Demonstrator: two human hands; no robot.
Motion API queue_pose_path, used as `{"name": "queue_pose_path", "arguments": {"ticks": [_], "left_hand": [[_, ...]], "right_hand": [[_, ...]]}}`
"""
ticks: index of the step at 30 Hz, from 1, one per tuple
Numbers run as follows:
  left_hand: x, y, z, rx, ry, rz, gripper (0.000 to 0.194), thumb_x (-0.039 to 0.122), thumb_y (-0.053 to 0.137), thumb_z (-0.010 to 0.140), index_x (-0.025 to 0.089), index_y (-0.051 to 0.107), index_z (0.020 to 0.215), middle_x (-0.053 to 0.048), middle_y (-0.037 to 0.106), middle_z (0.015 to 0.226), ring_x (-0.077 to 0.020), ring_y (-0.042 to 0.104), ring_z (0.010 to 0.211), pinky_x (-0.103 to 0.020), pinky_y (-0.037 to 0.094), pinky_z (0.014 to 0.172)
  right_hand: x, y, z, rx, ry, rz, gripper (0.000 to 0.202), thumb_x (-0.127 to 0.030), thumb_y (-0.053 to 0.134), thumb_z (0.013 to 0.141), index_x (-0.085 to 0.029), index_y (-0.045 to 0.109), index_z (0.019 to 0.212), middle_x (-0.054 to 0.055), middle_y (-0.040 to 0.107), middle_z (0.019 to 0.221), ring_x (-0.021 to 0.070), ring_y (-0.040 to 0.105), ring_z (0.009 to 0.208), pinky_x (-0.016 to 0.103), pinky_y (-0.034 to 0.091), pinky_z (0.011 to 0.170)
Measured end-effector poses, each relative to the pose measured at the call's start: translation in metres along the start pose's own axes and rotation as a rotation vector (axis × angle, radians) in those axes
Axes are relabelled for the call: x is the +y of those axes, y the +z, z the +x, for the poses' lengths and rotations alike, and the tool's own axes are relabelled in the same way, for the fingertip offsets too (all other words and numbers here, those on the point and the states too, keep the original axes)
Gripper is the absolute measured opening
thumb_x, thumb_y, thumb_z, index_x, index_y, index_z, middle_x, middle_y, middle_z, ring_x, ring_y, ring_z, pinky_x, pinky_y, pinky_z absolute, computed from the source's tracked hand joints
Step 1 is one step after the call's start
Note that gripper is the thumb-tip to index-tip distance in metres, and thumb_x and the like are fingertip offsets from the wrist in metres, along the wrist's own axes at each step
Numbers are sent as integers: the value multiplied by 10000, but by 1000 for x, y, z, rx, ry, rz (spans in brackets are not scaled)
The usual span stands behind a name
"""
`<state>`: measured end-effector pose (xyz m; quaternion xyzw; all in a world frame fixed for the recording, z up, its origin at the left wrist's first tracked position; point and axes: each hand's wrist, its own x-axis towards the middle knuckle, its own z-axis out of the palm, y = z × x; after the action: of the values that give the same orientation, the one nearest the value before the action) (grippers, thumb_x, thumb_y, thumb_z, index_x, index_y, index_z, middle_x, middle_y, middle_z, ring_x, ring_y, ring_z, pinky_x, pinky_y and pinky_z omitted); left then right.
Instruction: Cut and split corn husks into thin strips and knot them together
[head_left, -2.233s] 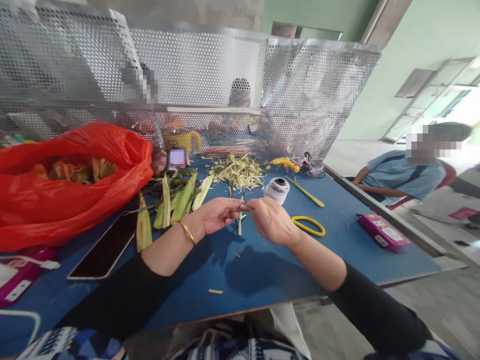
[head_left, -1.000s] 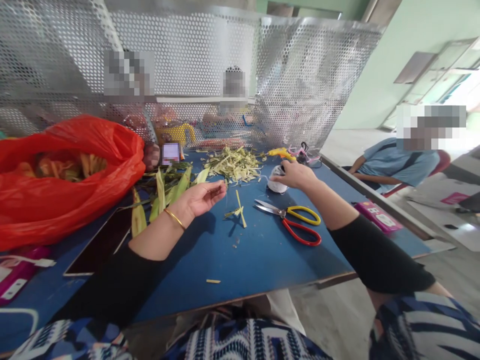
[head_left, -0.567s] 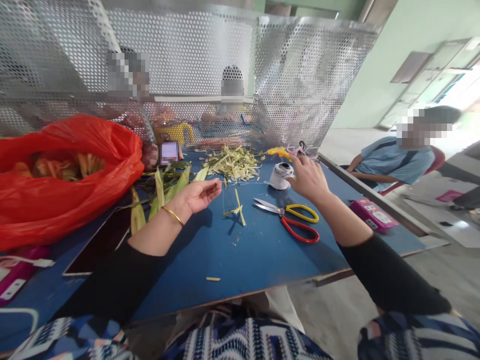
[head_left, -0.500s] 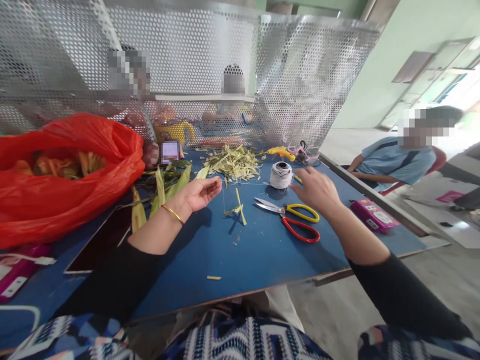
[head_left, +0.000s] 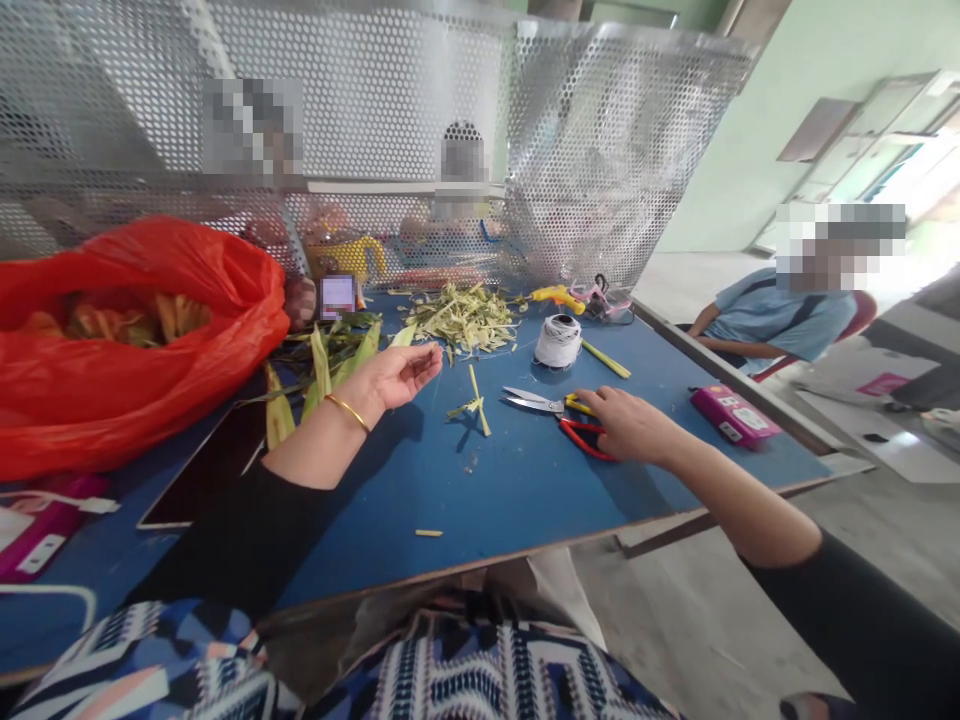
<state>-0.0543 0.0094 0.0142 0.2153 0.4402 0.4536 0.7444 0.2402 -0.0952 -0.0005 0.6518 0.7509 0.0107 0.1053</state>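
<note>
Because the scissors [head_left: 534, 402] lie with their blades parted, a careless sweep of the right hand [head_left: 631, 425] could push the points into the small crossed husk piece [head_left: 478, 405], which rests on the bench [head_left: 517, 510] to that hand's left, well apart from its fingers. Those fingers lie over the red and yellow handles; whether they have a firm grip I cannot tell, and a loose one could let the tool twist. The left hand [head_left: 409, 375] has its fingertips pinched together above the bench; anything as fine as a thread between them is too small to make out. Beyond the right hand stands the white thread spool [head_left: 557, 345], near enough that a hasty lift of the scissors might tip it. A snagged strand, too, could drag the husk piece askew.
</note>
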Motion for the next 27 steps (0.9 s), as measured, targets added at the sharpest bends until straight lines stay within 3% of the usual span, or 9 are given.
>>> {"name": "queue_pose_path", "arguments": {"ticks": [4,6,9,12,15,18,22,27], "left_hand": [[-1,-1,1,-25,-1,-9,227,26,538,867,176,657,744,-17,630,620,-82,633,516,-162,567,523],[-1,-1,1,-37,-9,-15,227,23,538,866,170,655,739,-23,635,627,-86,640,524,-168,572,531],[-1,-1,1,-46,-13,-18,221,21,536,868,160,655,743,-27,639,621,-85,640,512,-165,571,525],[-1,-1,2,-41,-10,-21,203,18,544,861,157,670,786,-29,641,611,-90,634,495,-169,569,505],[-2,-1,1,-35,-5,-19,207,13,553,853,167,681,801,-30,644,610,-93,634,487,-170,568,506],[-2,-1,1,-40,-7,-2,222,18,544,861,178,689,811,-24,645,604,-87,632,488,-169,571,519],[-2,-1,2,-40,-15,3,200,22,555,855,168,692,866,-26,648,607,-96,640,499,-169,570,528],[-5,1,1,-44,-25,25,195,34,545,867,155,688,921,-22,653,597,-87,629,491,-171,568,523]], "right_hand": [[3,-1,9,-21,-47,13,592,-118,516,740,-133,490,1331,164,658,1018,281,640,904,314,422,697],[3,0,11,-27,-57,167,556,-136,524,745,-151,512,1301,132,674,997,251,638,871,305,424,699],[0,1,12,-77,-25,695,509,-192,561,746,-180,536,1255,60,674,926,174,606,756,269,431,654],[-6,-1,12,-225,-12,1289,473,-356,677,710,-183,572,1137,-11,587,728,110,494,568,233,389,525],[-14,-9,13,-330,-3,1588,469,-497,716,679,-192,572,1004,-21,525,697,101,451,546,222,361,475],[-21,-20,17,-366,68,1581,383,-571,548,810,-214,542,952,25,566,778,133,501,602,226,365,463],[-30,-30,29,-402,152,1503,369,-568,373,910,-226,506,877,9,552,727,127,486,558,221,351,451],[-41,-26,50,-371,110,1606,346,-549,550,841,-209,500,800,-41,494,622,75,392,449,188,299,392]]}}
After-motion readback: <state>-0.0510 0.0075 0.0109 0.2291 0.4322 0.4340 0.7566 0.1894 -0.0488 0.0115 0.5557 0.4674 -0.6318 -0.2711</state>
